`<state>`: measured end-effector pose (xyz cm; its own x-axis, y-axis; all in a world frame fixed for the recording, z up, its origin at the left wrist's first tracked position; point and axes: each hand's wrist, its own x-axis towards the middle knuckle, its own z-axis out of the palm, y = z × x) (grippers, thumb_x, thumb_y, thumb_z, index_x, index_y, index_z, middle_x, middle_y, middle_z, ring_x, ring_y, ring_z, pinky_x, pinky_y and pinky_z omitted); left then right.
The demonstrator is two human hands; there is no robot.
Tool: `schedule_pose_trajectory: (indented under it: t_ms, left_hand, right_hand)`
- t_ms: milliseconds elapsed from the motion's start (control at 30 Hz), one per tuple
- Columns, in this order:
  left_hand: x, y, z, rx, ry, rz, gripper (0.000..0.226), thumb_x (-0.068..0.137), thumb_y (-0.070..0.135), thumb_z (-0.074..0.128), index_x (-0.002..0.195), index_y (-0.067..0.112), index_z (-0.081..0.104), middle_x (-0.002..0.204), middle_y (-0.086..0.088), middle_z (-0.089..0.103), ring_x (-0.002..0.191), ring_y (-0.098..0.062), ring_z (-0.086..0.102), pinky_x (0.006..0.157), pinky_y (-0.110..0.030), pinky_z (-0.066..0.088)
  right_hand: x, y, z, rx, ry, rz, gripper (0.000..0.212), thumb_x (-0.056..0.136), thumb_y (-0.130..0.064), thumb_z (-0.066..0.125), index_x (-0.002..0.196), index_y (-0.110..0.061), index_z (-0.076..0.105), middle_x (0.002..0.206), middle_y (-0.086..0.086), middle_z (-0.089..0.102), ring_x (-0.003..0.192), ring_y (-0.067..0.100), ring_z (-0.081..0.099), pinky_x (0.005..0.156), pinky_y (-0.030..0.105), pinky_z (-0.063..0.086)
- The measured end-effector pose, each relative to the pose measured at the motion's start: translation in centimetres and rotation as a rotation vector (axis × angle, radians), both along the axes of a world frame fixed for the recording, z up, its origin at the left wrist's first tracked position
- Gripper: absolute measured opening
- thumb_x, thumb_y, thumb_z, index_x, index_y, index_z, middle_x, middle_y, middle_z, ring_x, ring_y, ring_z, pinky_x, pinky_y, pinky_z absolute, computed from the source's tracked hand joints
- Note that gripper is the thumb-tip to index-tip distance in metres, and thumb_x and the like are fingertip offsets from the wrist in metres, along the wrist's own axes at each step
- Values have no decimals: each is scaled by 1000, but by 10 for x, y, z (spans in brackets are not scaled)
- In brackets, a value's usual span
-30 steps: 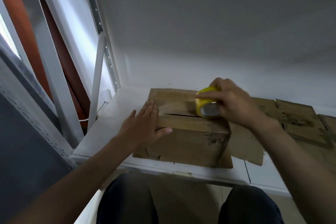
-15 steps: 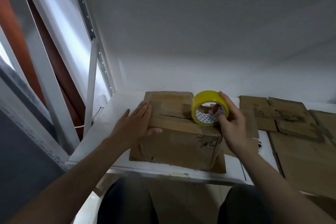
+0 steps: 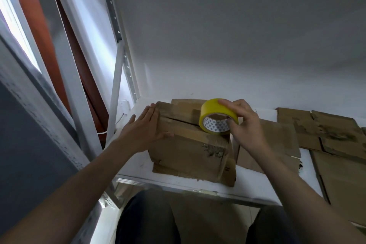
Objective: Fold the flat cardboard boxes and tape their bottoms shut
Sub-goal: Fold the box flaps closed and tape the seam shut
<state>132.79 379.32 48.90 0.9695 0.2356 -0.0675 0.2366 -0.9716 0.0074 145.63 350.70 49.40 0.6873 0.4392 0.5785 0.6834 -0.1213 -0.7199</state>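
The folded cardboard box [image 3: 190, 150] stands near the front edge of the white shelf [image 3: 138, 162], flaps closed on top. The left hand [image 3: 144, 130] lies flat, fingers straight, on the flaps at the box's 9 o'clock. The right hand [image 3: 245, 125] grips the yellow tape roll [image 3: 212, 108], which touches the box's 3 o'clock edge. Flat cardboard sheets [image 3: 336, 134] lie farther toward 3 o'clock.

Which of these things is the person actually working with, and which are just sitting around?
In the job: folded cardboard box, steadied by the left hand; yellow tape roll, gripped by the right hand; flat cardboard boxes, waiting.
Just there: white shelf; metal rack frame.
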Motion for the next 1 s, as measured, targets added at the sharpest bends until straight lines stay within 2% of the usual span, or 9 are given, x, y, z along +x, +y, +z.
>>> schedule_pose_trajectory:
  t_ms: [100,233,400,467,533,633,733,867,1000]
  left_hand:
    - [3,-1,2,-2,9,8,125,66,91,7,161,11,-9,169,-2,-15,156,-17,-8,125,-53,11]
    - [5,0,2,47,1,-21,117,74,87,9,161,11,-4,169,-2,-14,156,-18,-8,126,-53,7]
    - [4,-7,4,116,-32,-73,117,72,85,-2,161,9,1,169,-5,-12,156,-18,-10,126,-52,4]
    - [3,-13,8,147,-35,-102,114,74,82,-5,161,8,2,169,-6,-11,156,-17,-10,126,-53,3]
    - [4,-20,12,171,-30,-128,106,81,77,-2,161,9,5,170,-6,-7,156,-18,-8,126,-53,3]
    - [6,-33,13,213,-13,-206,78,101,61,16,161,11,8,170,-6,0,157,-19,-1,127,-47,3]
    - [9,-51,11,170,5,-250,79,103,59,25,161,10,6,170,-6,-2,156,-18,-2,126,-45,4]
    - [16,-73,5,65,-46,-309,85,100,67,25,162,12,4,170,-4,-4,156,-15,-4,126,-47,1]
    - [17,-75,5,-19,-70,-354,81,99,68,24,162,18,10,171,2,1,156,-13,2,126,-44,5]
  right_hand:
    - [-2,0,9,-196,-108,37,74,82,17,55,133,-37,60,103,-3,44,101,7,47,80,12,40]
    - [-3,1,13,-295,-200,2,70,86,10,57,138,-37,58,103,-4,39,94,12,42,73,8,37]
    - [2,-2,16,-298,-220,-8,71,87,10,55,139,-38,56,102,-1,40,95,18,45,74,22,41]
    - [5,-3,19,-311,-248,0,75,83,11,52,140,-37,57,104,1,40,98,20,44,76,23,42]
    - [9,-4,21,-323,-244,2,76,81,11,51,140,-38,57,105,1,41,99,19,44,78,21,41]
    - [12,-3,22,-330,-200,10,73,84,11,52,139,-37,58,104,1,41,98,19,45,79,23,42]
    - [12,-2,21,-334,-173,10,68,89,8,55,138,-39,58,103,0,42,97,17,45,77,21,42]
    - [9,0,20,-349,-173,5,67,91,6,55,140,-40,55,104,-3,40,95,10,42,75,8,36]
    - [9,0,19,-361,-148,-1,75,93,3,56,143,-51,43,111,-6,40,101,8,42,78,16,45]
